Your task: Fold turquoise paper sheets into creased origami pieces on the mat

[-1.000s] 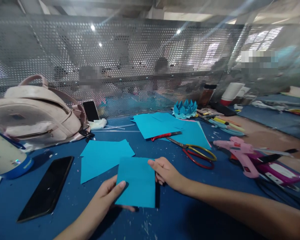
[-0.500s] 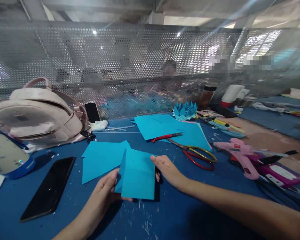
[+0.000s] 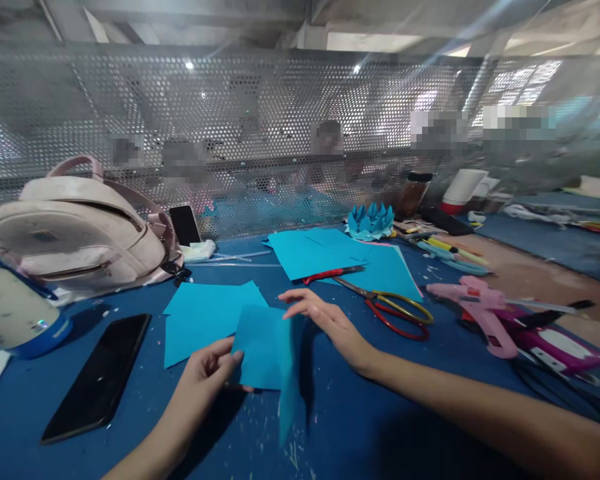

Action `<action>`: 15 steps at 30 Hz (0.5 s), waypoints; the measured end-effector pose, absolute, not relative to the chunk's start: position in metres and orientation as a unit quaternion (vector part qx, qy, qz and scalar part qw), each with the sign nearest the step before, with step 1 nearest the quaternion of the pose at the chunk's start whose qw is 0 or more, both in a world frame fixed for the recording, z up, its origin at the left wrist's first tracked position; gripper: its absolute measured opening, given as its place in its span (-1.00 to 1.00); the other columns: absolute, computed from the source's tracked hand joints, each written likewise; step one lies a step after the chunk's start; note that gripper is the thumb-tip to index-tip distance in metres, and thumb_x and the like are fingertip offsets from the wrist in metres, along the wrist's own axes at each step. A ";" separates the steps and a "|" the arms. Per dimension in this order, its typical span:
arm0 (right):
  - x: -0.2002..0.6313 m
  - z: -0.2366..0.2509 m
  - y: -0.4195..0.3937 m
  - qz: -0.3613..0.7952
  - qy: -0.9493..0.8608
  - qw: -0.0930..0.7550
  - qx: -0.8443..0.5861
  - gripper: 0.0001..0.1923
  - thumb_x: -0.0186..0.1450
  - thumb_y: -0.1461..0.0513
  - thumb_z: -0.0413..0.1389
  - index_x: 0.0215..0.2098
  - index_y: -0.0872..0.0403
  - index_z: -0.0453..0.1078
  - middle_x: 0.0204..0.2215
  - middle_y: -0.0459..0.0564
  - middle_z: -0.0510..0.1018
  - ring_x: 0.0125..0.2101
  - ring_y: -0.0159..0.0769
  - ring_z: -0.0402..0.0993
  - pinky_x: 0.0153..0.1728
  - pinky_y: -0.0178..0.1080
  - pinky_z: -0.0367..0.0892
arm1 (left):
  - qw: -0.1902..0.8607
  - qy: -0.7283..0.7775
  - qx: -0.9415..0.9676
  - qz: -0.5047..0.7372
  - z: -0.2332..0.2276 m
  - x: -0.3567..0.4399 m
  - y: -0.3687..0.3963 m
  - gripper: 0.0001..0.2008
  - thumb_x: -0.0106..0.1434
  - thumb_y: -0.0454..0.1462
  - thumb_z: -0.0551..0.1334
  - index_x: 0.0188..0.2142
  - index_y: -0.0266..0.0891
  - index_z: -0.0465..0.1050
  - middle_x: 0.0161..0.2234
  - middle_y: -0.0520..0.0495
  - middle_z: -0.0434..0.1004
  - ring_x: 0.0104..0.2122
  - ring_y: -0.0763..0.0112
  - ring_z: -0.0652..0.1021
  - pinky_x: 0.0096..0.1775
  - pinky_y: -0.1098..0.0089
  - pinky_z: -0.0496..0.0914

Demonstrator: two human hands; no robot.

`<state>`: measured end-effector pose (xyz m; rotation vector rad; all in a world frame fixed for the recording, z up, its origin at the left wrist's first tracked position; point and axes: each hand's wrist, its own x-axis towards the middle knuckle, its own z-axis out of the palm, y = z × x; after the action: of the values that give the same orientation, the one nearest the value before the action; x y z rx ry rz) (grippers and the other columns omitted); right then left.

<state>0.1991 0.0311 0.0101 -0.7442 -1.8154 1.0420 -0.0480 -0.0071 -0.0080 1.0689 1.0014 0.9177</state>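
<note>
A creased blue sheet of paper (image 3: 259, 350) is held just above the blue table. My left hand (image 3: 207, 373) grips its left side, thumb on top and fingers underneath. The sheet's right flap stands nearly upright, seen almost edge-on. At that flap's upper end is my right hand (image 3: 327, 327), fingers stretched out and apart; whether a fingertip touches the paper I cannot tell. More blue sheets (image 3: 195, 323) lie behind my left hand. To the right rest scissors (image 3: 395, 320) with red and yellow handles, their blades toward a stack of blue paper (image 3: 315, 253).
At left are a black phone (image 3: 97, 380), a cup (image 3: 20, 307) and a pale backpack (image 3: 80, 227). A folded blue paper flower (image 3: 371, 222) stands at the back. A pink glue gun (image 3: 475, 307) lies at right. Behind rises a perforated metal screen (image 3: 260, 107).
The paper's right flap has swung open from lying over the left part to standing upright. My right hand has loosened its pinch and shifted slightly left and up.
</note>
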 end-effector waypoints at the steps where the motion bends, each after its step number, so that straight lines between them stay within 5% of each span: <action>1: 0.200 0.009 0.033 0.428 -0.727 0.447 -0.298 -0.50 0.45 0.01 -0.19 -0.28 0.05 0.51 0.07 0.04 0.39 0.08 -0.13 0.27 0.11 -0.04 0.11 | 0.651 0.441 0.468 0.405 -0.010 -0.049 -0.006 -0.60 0.08 -0.01 0.38 -0.21 -0.24 0.56 -0.55 0.04 0.51 -0.55 0.40 0.50 -0.38 0.36 0.52; 5: 0.206 0.006 0.041 0.482 -0.705 0.440 -0.280 -0.34 0.45 -0.03 -0.22 -0.61 0.12 0.38 -0.06 0.09 0.47 -0.10 -0.17 0.37 -0.01 -0.09 0.20 | 0.622 0.473 0.450 0.432 -0.013 -0.051 -0.003 -0.59 0.03 0.00 0.40 -0.25 -0.25 0.56 -0.59 0.09 0.44 -0.57 0.43 0.46 -0.43 0.40 0.50; 9: 0.208 0.005 0.048 0.517 -0.682 0.441 -0.271 -0.36 0.40 -0.06 -0.11 -0.71 0.13 0.25 -0.20 0.10 0.49 -0.20 -0.20 0.38 -0.07 -0.13 0.23 | 0.563 0.530 0.435 0.461 -0.011 -0.054 0.001 -0.52 -0.03 0.03 0.42 -0.22 -0.25 0.55 -0.63 0.15 0.31 -0.60 0.50 0.36 -0.49 0.50 0.43; 13: 0.205 0.003 0.048 0.537 -0.664 0.429 -0.294 -0.68 0.28 0.01 0.15 -0.34 0.12 0.40 -0.19 0.05 0.46 -0.24 -0.27 0.37 -0.20 -0.22 0.27 | 0.525 0.558 0.434 0.474 -0.010 -0.062 0.009 -0.45 -0.05 0.05 0.41 -0.16 -0.27 0.53 -0.60 0.15 0.28 -0.60 0.52 0.32 -0.52 0.54 0.37; 15: 0.203 0.001 0.047 0.565 -0.651 0.416 -0.292 -0.63 0.22 0.07 0.24 -0.11 0.08 0.34 -0.14 0.03 0.43 -0.31 -0.36 0.36 -0.28 -0.28 0.27 | 0.523 0.562 0.432 0.473 -0.010 -0.065 0.011 -0.44 -0.02 0.04 0.40 -0.13 -0.27 0.52 -0.59 0.13 0.30 -0.59 0.51 0.33 -0.51 0.53 0.36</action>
<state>0.2028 0.0468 0.0006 -0.7322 -1.6345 1.4183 -0.0649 0.0112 -0.0097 1.0357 1.3465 1.1332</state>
